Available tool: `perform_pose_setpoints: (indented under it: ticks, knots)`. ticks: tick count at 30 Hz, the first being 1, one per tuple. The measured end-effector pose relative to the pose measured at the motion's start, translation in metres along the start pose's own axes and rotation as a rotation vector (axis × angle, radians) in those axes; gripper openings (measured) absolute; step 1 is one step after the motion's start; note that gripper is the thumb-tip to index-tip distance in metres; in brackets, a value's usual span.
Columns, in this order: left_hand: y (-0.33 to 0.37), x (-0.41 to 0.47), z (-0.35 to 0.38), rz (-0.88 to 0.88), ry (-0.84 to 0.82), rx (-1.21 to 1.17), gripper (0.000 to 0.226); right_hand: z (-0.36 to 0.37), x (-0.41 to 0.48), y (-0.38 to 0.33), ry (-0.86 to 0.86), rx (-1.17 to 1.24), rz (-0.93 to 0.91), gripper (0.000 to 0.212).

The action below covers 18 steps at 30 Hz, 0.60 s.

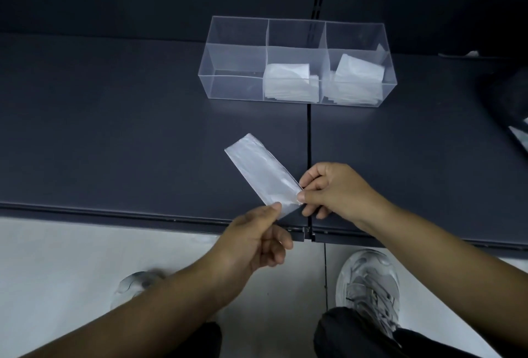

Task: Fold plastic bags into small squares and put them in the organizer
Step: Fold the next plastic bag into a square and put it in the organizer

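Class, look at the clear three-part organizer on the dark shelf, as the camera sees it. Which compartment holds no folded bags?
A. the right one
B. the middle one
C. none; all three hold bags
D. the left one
D: the left compartment of the organizer shows only its clear walls, while folded bags lie in the middle and right ones.

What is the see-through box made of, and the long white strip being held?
The box looks like hard clear plastic, maybe acrylic: you can see straight through its flat, stiff walls, and the edges shine. The strip looks like thin, soft plastic film, probably a folded bag: it is milky and half see-through, with wrinkles and a slight gloss.
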<state>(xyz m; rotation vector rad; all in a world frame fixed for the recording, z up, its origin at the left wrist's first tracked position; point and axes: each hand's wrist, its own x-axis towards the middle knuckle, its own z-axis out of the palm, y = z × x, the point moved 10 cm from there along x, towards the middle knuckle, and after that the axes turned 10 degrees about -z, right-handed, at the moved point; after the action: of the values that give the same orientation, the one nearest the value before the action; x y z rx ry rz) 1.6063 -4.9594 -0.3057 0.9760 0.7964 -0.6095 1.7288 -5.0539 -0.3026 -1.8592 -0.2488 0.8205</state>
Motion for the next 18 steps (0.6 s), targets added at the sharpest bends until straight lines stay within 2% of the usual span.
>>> perform_pose_setpoints:
  ticks: [3, 7, 9, 10, 12, 14, 16, 18]
  knots:
    - [-0.005, -0.001, -0.007, 0.035, 0.016, 0.083, 0.023, -0.001, -0.001, 0.001, 0.004, -0.002, 0.010, 0.019]
    - [-0.011, -0.011, -0.017, 0.091, 0.061, 0.309, 0.021, -0.001, -0.001, 0.001, 0.000, -0.012, 0.022, 0.020]
    - [-0.005, -0.014, -0.025, 0.167, 0.147, 0.434, 0.019, -0.001, -0.001, 0.000, -0.004, -0.019, 0.024, 0.020]
    - [0.004, -0.017, -0.029, 0.266, 0.237, 0.522, 0.017, 0.000, -0.001, 0.000, -0.005, -0.025, 0.024, 0.020]
    - [0.038, -0.038, -0.023, 0.635, 0.454, 0.811, 0.015, 0.000, -0.001, -0.001, -0.007, -0.036, 0.024, 0.020]
    - [0.055, -0.052, 0.011, 0.982, 0.522, 1.166, 0.029, 0.000, -0.002, -0.002, -0.012, -0.044, 0.023, 0.021]
    - [0.048, -0.039, 0.031, 1.066, 0.487, 1.439, 0.053, 0.002, -0.002, -0.005, -0.036, -0.052, 0.025, 0.022]
    - [0.041, -0.024, 0.029, 1.003, 0.510, 1.554, 0.071, 0.003, -0.004, -0.005, -0.078, -0.049, 0.050, 0.023]
